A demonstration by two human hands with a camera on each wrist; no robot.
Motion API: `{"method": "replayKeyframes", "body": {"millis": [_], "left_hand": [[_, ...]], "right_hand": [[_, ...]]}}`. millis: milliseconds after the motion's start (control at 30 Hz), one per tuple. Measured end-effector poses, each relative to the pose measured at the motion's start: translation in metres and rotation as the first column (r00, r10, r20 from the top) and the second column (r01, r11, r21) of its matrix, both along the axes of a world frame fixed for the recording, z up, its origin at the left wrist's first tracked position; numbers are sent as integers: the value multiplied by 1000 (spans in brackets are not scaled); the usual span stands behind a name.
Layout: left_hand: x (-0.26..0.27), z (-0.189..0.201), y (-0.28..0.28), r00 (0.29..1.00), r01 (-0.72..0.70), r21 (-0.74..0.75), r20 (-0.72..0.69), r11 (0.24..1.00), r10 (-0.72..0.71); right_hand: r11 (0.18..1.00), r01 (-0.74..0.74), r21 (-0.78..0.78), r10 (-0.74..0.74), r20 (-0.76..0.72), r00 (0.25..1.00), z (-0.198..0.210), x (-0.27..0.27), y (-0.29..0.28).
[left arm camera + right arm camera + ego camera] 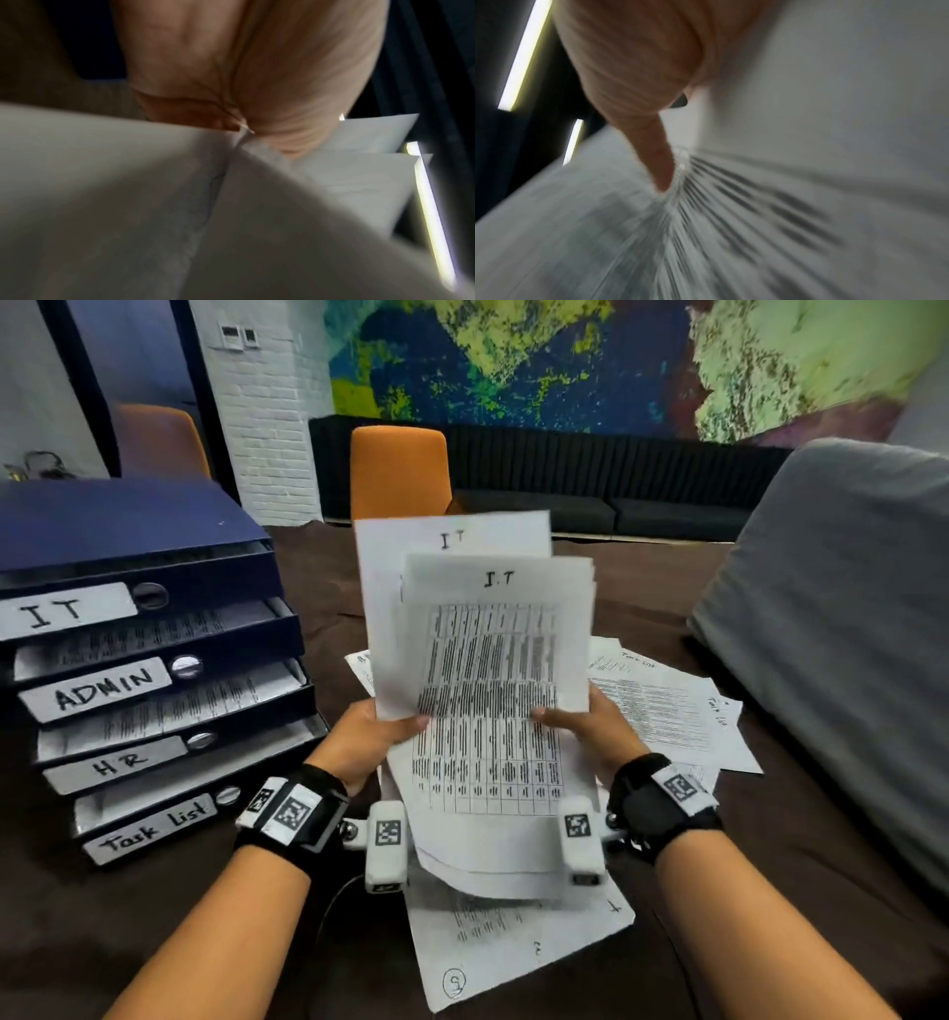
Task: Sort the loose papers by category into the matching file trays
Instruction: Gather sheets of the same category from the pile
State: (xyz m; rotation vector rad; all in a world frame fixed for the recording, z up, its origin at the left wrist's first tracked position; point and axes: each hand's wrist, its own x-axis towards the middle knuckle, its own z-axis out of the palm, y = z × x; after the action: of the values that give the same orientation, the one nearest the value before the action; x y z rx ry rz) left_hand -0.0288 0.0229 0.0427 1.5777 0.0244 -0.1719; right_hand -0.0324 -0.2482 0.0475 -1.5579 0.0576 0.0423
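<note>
A thin sheaf of IT papers (482, 649) is held upright above the table (154, 916), pinched at its lower edge by the left hand (369, 737) and the right hand (590, 726). The sheets are judged light, limp and slippery; a two-sided edge grip is advised toward the IT tray (169, 629).

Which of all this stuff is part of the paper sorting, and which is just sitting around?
Part of the job:
IT papers, held by left hand and right hand
loose papers
labelled file trays

Just lying about:
orange chair
grey cushion
</note>
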Motion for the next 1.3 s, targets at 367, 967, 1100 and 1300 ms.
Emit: {"method": "replayKeyframes", "body": {"millis": [367,967,1100,1300], "left_hand": [[8,10,-13,948,-216,-75,222,974,227],[9,14,7,949,-257,-110,160,960,273],[5,21,0,944,-191,-90,256,977,208],[4,23,-1,955,-9,-82,295,997,33]], "right_hand": [[919,393,-11,-370,313,875,58,18,-35],[921,382,-73,-353,261,899,74,-4,-87],[980,194,-35,-169,353,920,93,-23,-60],[839,-104,-535,328,344,880,101,-55,-23]]}}
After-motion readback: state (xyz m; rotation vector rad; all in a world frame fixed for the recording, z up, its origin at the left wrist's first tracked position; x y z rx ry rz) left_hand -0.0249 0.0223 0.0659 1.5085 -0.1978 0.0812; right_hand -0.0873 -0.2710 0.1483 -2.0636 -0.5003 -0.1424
